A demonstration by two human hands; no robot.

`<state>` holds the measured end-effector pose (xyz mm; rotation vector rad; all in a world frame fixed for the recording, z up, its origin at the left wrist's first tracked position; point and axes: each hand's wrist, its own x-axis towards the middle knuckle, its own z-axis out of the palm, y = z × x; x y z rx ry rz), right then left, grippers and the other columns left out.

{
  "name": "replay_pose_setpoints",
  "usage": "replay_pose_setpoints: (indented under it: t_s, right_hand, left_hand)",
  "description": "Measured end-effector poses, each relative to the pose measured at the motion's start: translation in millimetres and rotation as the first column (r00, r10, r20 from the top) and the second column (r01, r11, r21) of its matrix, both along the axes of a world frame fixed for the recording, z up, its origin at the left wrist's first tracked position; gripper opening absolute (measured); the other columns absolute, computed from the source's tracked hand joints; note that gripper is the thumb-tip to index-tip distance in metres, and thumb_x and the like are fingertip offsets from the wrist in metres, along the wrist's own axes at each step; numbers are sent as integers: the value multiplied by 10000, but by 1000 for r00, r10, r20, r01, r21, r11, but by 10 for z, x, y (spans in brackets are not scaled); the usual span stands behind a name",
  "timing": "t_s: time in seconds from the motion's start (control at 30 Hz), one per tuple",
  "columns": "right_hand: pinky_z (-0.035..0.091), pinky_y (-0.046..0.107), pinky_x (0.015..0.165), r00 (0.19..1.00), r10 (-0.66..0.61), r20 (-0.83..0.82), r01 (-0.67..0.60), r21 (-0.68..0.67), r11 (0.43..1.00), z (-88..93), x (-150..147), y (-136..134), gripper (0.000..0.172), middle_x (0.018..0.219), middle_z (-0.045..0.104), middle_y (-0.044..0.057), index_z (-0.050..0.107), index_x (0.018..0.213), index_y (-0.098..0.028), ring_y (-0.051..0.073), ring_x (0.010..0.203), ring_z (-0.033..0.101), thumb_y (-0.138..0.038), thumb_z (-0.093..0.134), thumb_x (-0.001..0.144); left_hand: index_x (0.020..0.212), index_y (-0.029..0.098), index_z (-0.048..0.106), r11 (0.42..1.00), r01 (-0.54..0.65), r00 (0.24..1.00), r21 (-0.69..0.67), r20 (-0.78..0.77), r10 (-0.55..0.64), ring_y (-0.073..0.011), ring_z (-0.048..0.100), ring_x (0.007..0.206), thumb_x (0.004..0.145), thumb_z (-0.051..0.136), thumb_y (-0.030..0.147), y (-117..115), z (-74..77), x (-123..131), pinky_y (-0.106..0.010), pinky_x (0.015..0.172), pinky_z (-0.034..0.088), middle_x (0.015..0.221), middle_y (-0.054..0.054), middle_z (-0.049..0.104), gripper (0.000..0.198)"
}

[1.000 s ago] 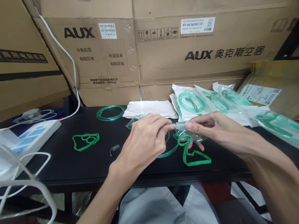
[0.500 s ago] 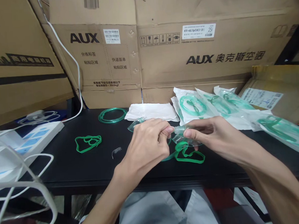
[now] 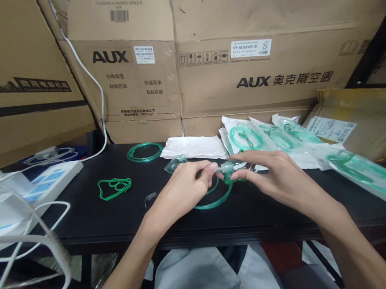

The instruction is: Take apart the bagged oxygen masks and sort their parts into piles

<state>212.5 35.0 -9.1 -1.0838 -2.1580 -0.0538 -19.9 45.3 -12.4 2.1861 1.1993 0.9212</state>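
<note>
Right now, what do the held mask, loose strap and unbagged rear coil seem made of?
Mask: clear, glossy, probably plastic; see-through with highlights.
Strap: matte green, perhaps elastic or rubber; thin, loosely looped band.
Coil: shiny translucent green, likely plastic tubing; light glints along it.

Black table (image 3: 112,222), bearing: tubing coil (image 3: 144,159) | green strap (image 3: 117,194) | white packet (image 3: 195,148) | small piece (image 3: 152,195), perhaps plastic

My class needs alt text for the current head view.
The left hand pinches at the connector of a clear mask in the right hand, above a black table. Nearby lie coiled green tubing, a green strap and packaged tubing.
</note>
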Motion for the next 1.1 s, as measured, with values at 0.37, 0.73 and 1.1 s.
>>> replay_pose_setpoints:
  t_s: [0.37,0.73,1.1]
  right_hand:
    - [551,359,879,993,88,77,-109,323,940,-5,-71,-37,291,1196,743,121,689,1269,-151,233,1036,700,-189,671,982]
    - [576,309,820,998,8,-57,4,216,976,36,-147,-153,232,1107,804,58,759,1164,-179,236,956,769,-168,660,954]
    - [378,302,553,984,-113,-140,72,-274,959,155,-172,-228,286,642,683,-9,783,830,-205,172,579,538,-431,651,946]
  left_hand:
    - [848,215,709,999,-30,999,42,34,29,-128,440,603,1042,464,418,-8,-1,-2,-265,604,305,636,48,518,373]
    - [742,183,641,900,-127,992,417,29,126,-133,579,682,944,499,75,-84,14,124,-263,707,370,765,27,700,270]
    - [758,179,612,817,-125,987,563,-14,161,-157,599,729,912,498,36,-98,-20,148,-286,705,383,785,8,686,239]
